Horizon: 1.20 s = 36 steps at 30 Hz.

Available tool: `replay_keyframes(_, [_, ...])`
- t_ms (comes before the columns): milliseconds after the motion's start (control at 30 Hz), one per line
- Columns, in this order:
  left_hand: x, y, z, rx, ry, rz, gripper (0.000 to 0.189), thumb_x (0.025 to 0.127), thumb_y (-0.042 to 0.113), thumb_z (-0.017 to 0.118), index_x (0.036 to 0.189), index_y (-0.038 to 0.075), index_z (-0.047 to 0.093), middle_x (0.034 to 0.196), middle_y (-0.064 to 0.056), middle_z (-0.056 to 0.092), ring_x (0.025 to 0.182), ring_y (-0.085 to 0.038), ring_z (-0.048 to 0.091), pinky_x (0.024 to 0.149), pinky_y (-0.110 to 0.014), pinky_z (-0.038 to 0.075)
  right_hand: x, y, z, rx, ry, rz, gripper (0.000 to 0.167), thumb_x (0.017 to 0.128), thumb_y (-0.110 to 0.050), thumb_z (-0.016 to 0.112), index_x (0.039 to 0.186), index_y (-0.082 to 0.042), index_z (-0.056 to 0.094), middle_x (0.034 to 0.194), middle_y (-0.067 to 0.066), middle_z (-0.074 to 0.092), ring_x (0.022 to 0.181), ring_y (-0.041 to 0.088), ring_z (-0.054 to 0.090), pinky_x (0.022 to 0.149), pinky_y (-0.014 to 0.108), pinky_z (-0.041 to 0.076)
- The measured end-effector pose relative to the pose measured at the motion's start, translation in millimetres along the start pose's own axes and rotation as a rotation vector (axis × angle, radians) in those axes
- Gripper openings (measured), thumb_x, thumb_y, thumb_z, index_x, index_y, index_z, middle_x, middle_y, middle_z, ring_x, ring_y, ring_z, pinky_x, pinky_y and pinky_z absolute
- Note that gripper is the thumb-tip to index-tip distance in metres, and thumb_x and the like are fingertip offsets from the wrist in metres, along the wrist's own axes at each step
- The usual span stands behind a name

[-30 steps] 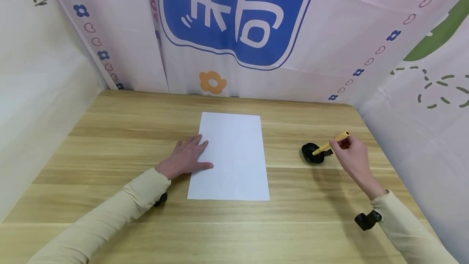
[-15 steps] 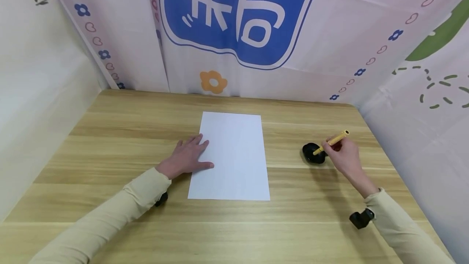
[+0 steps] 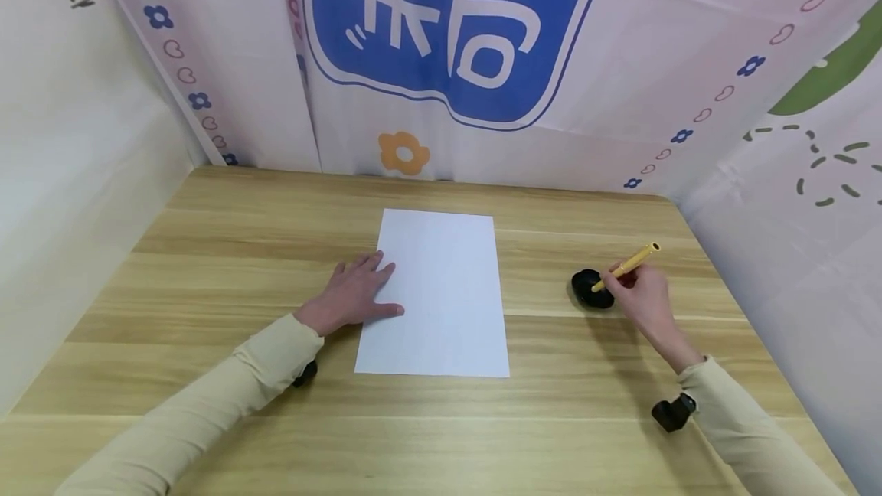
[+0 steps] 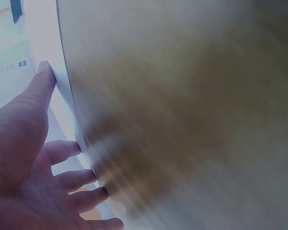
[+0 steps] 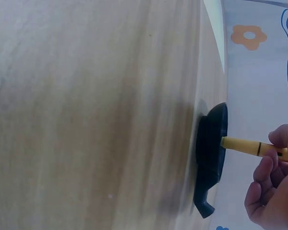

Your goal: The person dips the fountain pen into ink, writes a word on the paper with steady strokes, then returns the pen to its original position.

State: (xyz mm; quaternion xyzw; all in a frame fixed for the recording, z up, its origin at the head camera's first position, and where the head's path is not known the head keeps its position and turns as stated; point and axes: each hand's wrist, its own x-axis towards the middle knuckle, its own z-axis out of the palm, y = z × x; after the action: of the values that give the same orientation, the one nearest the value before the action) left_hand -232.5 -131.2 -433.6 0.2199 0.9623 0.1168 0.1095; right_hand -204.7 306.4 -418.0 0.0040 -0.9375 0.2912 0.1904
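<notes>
A white sheet of paper [image 3: 448,305] lies upright on the wooden table. My left hand [image 3: 350,298] rests on its left edge with fingers spread; in the left wrist view the fingertips of the same hand [image 4: 26,139] line up along the paper [image 4: 44,24]. To the right, my right hand [image 3: 649,303] pinches a slim yellow writing brush [image 3: 632,262] near its lower part, and the handle slants up to the right. The brush's lower end is in a small black ink dish [image 3: 584,282], its tip hidden by the rim in the right wrist view.
The wooden table [image 3: 441,435] reaches back to a printed cloth wall [image 3: 524,155], with more cloth on both sides. Black wrist cameras hang under both sleeves, the right one [image 3: 671,412] just above the table.
My right hand has shifted left, closer to the black dish, with the yellow brush still dipped in it. The left hand stays on the paper. The head view has drifted slightly.
</notes>
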Motion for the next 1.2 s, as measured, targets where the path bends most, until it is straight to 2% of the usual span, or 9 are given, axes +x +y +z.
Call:
replay_keyframes(333, [0.1, -1.0, 0.5, 0.005, -0.002, -0.003, 0.083, 0.085, 0.055, 0.06, 0.146, 0.005, 0.035, 0.155, -0.023, 0.022, 0.142, -0.043, 0.021, 0.107, -0.069, 0.019, -1.5, 1, 5, -0.001, 0.001, 0.015, 0.016, 0.085, -0.013, 0.065, 0.082, 0.002, 0.068, 0.07, 0.016, 0.066, 0.055, -0.01, 0.042, 0.052, 0.017, 0.039])
replay_keyframes(700, [0.9, -2.4, 1.4, 0.008, -0.006, -0.002, 0.084, 0.085, 0.056, 0.06, 0.146, 0.005, 0.035, 0.155, -0.023, 0.022, 0.142, -0.043, 0.022, 0.107, -0.069, 0.02, -2.4, -4, 6, 0.016, 0.034, 0.048, 0.015, 0.085, -0.013, 0.064, 0.085, 0.002, 0.067, 0.071, 0.014, 0.065, 0.055, -0.008, 0.043, 0.053, 0.013, 0.037])
replay_keyframes(967, [-4.1, -4.0, -1.6, 0.002, -0.005, -0.011, 0.083, 0.085, 0.055, 0.06, 0.146, 0.005, 0.035, 0.155, -0.023, 0.022, 0.142, -0.042, 0.022, 0.107, -0.069, 0.02, 23.4, -31, 8, 0.068, 0.053, 0.044, 0.019, 0.088, -0.019, 0.061, 0.09, 0.0, 0.065, 0.077, 0.013, 0.063, 0.058, -0.005, 0.045, 0.055, 0.014, 0.038])
replay_keyframes(1067, [-5.1, -2.5, -2.9, -0.003, -0.014, -0.01, 0.083, 0.085, 0.055, 0.06, 0.146, 0.005, 0.035, 0.155, -0.023, 0.021, 0.142, -0.043, 0.021, 0.107, -0.069, 0.019, 34.0, -43, 18, 0.096, 0.034, 0.052, 0.021, 0.089, -0.022, 0.062, 0.091, -0.001, 0.065, 0.076, 0.01, 0.062, 0.058, -0.003, 0.046, 0.055, 0.015, 0.039])
replay_keyframes(1200, [-4.5, -0.8, -2.3, -0.001, -0.023, -0.008, 0.083, 0.085, 0.056, 0.06, 0.146, 0.005, 0.034, 0.155, -0.022, 0.021, 0.142, -0.043, 0.021, 0.108, -0.068, 0.019, 46.5, -64, 38, 0.223, -0.004, 0.062, 0.019, 0.088, -0.019, 0.062, 0.094, -0.001, 0.064, 0.074, 0.003, 0.058, 0.056, 0.002, 0.047, 0.051, 0.017, 0.041])
